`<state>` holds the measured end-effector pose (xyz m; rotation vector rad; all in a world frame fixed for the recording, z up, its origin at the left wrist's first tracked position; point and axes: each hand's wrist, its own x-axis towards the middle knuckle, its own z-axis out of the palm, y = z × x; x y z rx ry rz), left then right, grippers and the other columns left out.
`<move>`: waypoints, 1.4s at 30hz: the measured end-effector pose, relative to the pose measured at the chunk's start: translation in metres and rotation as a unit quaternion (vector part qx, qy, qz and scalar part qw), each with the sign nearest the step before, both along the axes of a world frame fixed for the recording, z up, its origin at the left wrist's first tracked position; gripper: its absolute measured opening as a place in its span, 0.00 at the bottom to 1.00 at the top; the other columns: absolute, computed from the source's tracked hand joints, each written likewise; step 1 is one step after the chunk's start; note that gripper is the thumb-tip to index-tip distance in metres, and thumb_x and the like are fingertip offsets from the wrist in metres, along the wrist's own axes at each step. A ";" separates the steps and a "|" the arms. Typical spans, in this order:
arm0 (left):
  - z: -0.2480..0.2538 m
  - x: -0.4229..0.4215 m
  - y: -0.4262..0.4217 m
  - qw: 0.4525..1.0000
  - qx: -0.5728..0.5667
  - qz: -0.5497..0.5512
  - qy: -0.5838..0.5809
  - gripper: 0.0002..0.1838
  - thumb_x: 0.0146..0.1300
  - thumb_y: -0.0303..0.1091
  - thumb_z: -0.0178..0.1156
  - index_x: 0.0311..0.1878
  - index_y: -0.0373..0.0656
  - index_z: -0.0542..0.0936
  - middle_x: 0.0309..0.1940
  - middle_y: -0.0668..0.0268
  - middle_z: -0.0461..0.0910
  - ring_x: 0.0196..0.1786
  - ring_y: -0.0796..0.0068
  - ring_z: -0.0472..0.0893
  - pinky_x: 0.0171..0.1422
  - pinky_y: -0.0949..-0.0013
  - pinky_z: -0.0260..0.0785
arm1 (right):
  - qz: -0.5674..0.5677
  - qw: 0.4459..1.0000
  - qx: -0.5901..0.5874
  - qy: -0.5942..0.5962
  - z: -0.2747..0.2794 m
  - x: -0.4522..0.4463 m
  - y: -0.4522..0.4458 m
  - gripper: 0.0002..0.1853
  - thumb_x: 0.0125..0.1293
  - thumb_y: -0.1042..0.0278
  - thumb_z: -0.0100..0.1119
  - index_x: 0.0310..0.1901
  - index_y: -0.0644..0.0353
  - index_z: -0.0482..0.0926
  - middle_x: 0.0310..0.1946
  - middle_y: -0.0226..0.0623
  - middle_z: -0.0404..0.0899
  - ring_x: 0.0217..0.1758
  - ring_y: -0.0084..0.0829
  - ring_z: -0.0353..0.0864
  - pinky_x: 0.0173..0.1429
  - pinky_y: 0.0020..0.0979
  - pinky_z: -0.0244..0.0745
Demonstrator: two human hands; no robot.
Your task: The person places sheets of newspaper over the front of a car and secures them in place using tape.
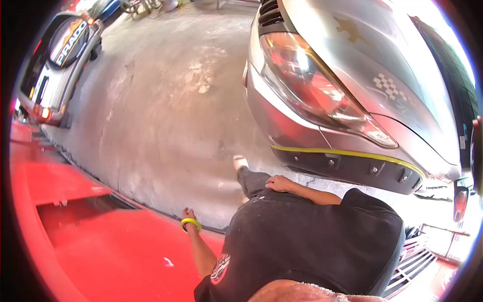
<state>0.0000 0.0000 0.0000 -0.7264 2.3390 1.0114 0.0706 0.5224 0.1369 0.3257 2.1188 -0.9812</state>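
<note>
A pale-blotched concrete floor bears a PRADO-marked vehicle, a silver car and the person's foot.

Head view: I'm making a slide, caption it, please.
Left hand with a round yellow wristband, right hand by dark trousers, between a glossy red surface and a silver car.
</note>
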 end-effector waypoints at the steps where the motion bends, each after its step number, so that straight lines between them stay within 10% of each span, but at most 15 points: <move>1: -0.001 -0.007 0.020 0.998 -0.038 -0.056 -0.016 0.29 0.72 0.43 0.60 0.72 0.45 0.69 0.57 0.45 0.81 0.53 0.57 0.82 0.60 0.60 0.73 | -0.011 1.000 -0.008 0.019 -0.003 -0.004 0.004 0.26 0.68 0.45 0.59 0.60 0.52 0.84 0.59 0.53 0.81 0.64 0.46 0.79 0.70 0.43 0.70; 5: -0.048 -0.101 0.012 0.907 -0.161 -0.382 -0.072 0.21 0.76 0.48 0.48 0.65 0.48 0.74 0.60 0.56 0.83 0.67 0.61 0.79 0.68 0.62 0.71 | -0.099 0.981 -0.103 0.133 -0.009 -0.144 -0.037 0.25 0.66 0.46 0.59 0.54 0.57 0.85 0.53 0.48 0.85 0.57 0.48 0.84 0.64 0.43 0.76; 9: -0.071 -0.193 0.034 0.934 -0.069 -0.327 -0.123 0.22 0.76 0.49 0.49 0.65 0.48 0.74 0.60 0.57 0.82 0.65 0.62 0.79 0.68 0.61 0.71 | -0.273 0.924 -0.230 0.138 0.043 -0.272 -0.028 0.24 0.73 0.53 0.58 0.61 0.63 0.81 0.51 0.40 0.86 0.54 0.32 0.82 0.64 0.34 0.75; 14: -0.039 -0.332 0.066 0.959 0.022 -0.249 -0.134 0.23 0.76 0.51 0.49 0.66 0.48 0.74 0.60 0.58 0.81 0.63 0.62 0.79 0.67 0.60 0.71 | -0.484 0.696 -0.518 0.116 0.132 -0.367 0.017 0.25 0.77 0.57 0.55 0.67 0.66 0.72 0.61 0.44 0.79 0.63 0.35 0.77 0.69 0.35 0.73; 16: -0.034 -0.388 0.072 0.962 0.056 -0.224 -0.143 0.24 0.76 0.52 0.50 0.66 0.48 0.74 0.60 0.59 0.81 0.62 0.63 0.79 0.66 0.59 0.71 | -0.508 0.515 -0.641 0.256 0.170 -0.395 0.053 0.26 0.78 0.56 0.53 0.66 0.69 0.71 0.64 0.50 0.75 0.66 0.40 0.75 0.71 0.37 0.72; 21: -0.024 -0.551 0.089 0.961 0.167 -0.146 -0.165 0.25 0.77 0.53 0.50 0.67 0.48 0.74 0.60 0.60 0.80 0.61 0.63 0.78 0.65 0.58 0.71 | -0.641 0.294 -0.443 0.554 0.291 -0.443 0.109 0.40 0.76 0.38 0.49 0.71 0.71 0.64 0.67 0.61 0.68 0.72 0.54 0.67 0.80 0.49 0.60; 24: 0.005 -0.686 0.104 0.948 0.262 -0.076 -0.161 0.25 0.77 0.54 0.51 0.67 0.48 0.74 0.60 0.61 0.80 0.59 0.64 0.78 0.65 0.57 0.71 | -0.558 0.130 -0.323 0.754 0.368 -0.430 0.101 0.35 0.68 0.47 0.62 0.65 0.69 0.70 0.51 0.48 0.80 0.51 0.40 0.82 0.63 0.39 0.76; 28: 0.094 -0.902 0.176 0.881 0.463 -0.014 -0.093 0.26 0.77 0.56 0.51 0.67 0.49 0.74 0.60 0.62 0.79 0.58 0.64 0.78 0.64 0.56 0.71 | -0.062 0.400 -0.323 0.855 0.481 -0.437 0.005 0.17 0.69 0.79 0.56 0.59 0.69 0.81 0.53 0.45 0.85 0.58 0.32 0.82 0.66 0.34 0.78; 30: 0.166 -0.981 0.237 0.846 0.520 -0.119 -0.020 0.30 0.78 0.54 0.51 0.75 0.49 0.67 0.68 0.59 0.73 0.62 0.62 0.78 0.64 0.55 0.72 | -0.053 0.452 -0.286 0.843 0.480 -0.429 0.004 0.20 0.64 0.71 0.65 0.59 0.62 0.81 0.49 0.37 0.86 0.56 0.25 0.82 0.61 0.30 0.78; 33: 0.286 -1.026 0.354 0.832 0.423 -0.280 0.222 0.24 0.77 0.38 0.57 0.72 0.45 0.70 0.62 0.61 0.78 0.56 0.65 0.82 0.56 0.62 0.78 | -0.220 0.382 -0.342 0.829 0.457 -0.538 0.062 0.46 0.64 0.29 0.59 0.71 0.61 0.69 0.67 0.48 0.72 0.72 0.51 0.69 0.78 0.59 0.55; 37: 0.356 -1.032 0.475 0.654 0.250 -0.456 0.548 0.18 0.75 0.26 0.58 0.66 0.41 0.77 0.51 0.63 0.84 0.49 0.70 0.85 0.52 0.68 0.80 | -0.522 0.337 -0.380 0.685 0.354 -0.588 0.124 0.45 0.71 0.29 0.50 0.73 0.64 0.64 0.63 0.55 0.73 0.69 0.55 0.72 0.76 0.54 0.65; 40: 0.382 -1.027 0.547 0.568 0.216 -0.533 0.588 0.16 0.76 0.28 0.57 0.64 0.39 0.78 0.53 0.59 0.85 0.47 0.71 0.85 0.53 0.68 0.79 | -0.723 0.262 -0.274 0.577 0.301 -0.614 0.154 0.41 0.76 0.36 0.49 0.73 0.66 0.62 0.60 0.54 0.75 0.65 0.54 0.75 0.75 0.50 0.67; 42: 0.373 -1.019 0.605 0.637 0.382 -0.507 0.437 0.16 0.75 0.28 0.58 0.64 0.39 0.78 0.51 0.60 0.85 0.47 0.71 0.85 0.53 0.68 0.79 | -0.753 0.187 -0.259 0.576 0.281 -0.620 0.179 0.38 0.78 0.40 0.48 0.73 0.67 0.60 0.60 0.55 0.75 0.65 0.54 0.75 0.75 0.49 0.67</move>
